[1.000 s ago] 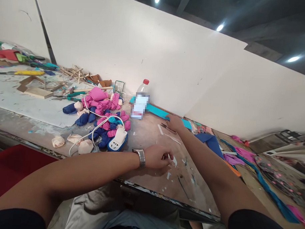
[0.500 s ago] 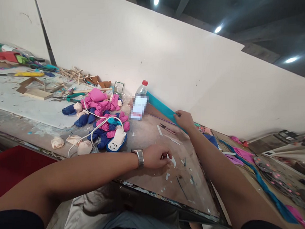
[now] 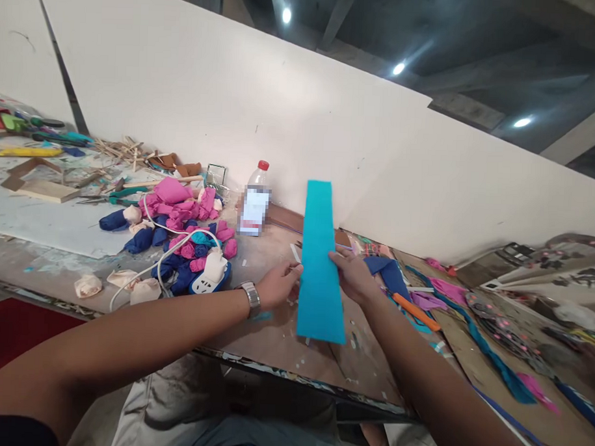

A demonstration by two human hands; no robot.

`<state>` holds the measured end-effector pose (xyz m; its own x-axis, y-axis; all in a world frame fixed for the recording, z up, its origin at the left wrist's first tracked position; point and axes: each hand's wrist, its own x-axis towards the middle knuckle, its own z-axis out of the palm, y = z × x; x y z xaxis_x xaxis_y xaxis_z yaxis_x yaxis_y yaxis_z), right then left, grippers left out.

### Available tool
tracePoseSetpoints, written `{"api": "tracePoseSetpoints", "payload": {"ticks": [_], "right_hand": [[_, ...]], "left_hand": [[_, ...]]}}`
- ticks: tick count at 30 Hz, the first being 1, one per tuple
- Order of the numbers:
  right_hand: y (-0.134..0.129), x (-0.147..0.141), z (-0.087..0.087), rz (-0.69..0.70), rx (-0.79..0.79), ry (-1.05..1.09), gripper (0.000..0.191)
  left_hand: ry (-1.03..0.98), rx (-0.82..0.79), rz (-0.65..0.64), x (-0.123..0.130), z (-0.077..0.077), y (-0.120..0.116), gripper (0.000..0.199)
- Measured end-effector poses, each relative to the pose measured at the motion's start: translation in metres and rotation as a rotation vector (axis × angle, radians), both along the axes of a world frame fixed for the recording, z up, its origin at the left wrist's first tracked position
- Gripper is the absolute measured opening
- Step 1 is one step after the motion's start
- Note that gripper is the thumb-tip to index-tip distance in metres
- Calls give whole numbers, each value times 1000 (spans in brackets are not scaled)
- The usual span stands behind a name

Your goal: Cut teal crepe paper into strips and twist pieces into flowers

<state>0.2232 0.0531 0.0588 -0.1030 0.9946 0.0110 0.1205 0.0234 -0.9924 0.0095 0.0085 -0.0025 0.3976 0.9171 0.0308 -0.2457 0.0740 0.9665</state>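
Note:
A long turquoise crepe paper strip (image 3: 319, 269) stands stretched lengthwise before me, its lower end hanging over the wooden tabletop (image 3: 254, 332). My left hand (image 3: 279, 286), with a metal watch at the wrist, pinches the strip's left edge about midway. On the opposite edge, slightly higher, my right hand (image 3: 357, 274) grips it between thumb and fingers. Part of the fingers is hidden behind the paper. Small white scraps lie on the wood around and beneath the strip.
Pink, blue and cream paper bundles (image 3: 173, 212) lie left with a power strip (image 3: 208, 282) and its white cable. A bottle (image 3: 261, 176) stands behind a pixelated phone (image 3: 253, 212). An orange cutter (image 3: 416, 312) lies right. A white board (image 3: 281, 118) rises behind.
My right hand has brought the turquoise strip from the back of the table to the middle, now upright. My left hand has risen from the tabletop and taken its left edge.

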Motion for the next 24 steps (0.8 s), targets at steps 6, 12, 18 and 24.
{"api": "tracePoseSetpoints", "payload": {"ticks": [6,12,18,24], "right_hand": [[-10,2,-35,88,319,-573,36],[11,22,-52,123,630,-1035,45],[14,25,-57,65,513,-1225,48],[17,25,-53,50,519,-1253,47]], "left_hand": [[-27,-1,30,-2,2,-3,45],[-55,-107,109,-3,3,-3,55],[-63,-152,152,-6,9,-6,54],[-65,-193,191,-6,14,-8,18]]}}
